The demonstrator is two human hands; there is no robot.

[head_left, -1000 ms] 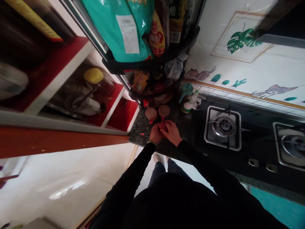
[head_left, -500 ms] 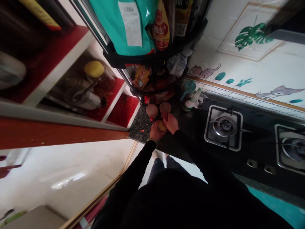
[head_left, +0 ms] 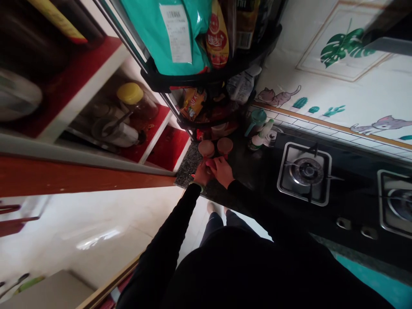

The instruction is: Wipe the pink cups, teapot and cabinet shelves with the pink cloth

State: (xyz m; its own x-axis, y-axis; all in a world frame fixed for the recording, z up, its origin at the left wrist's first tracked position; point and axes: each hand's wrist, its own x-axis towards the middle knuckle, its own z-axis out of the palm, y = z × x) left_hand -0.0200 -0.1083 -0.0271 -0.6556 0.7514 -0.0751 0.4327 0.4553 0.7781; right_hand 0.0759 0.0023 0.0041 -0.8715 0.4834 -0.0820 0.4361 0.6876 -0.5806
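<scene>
Standing just beyond the hands (head_left: pixel 202 176) (head_left: pixel 224 172) — two round pinkish containers (head_left: pixel 206 148) (head_left: pixel 224 146).

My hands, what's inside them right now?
A reddish object shows between the left hand and the right hand. They cover much of it, so its full shape and whatever is underneath cannot be seen.

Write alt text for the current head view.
A person's bare left hand and right hand meet around a small, mostly hidden red object at a speckled dark stone counter. Just beyond stand two round pink-topped containers; a black gas hob lies right, red-and-white shelving left.
</scene>
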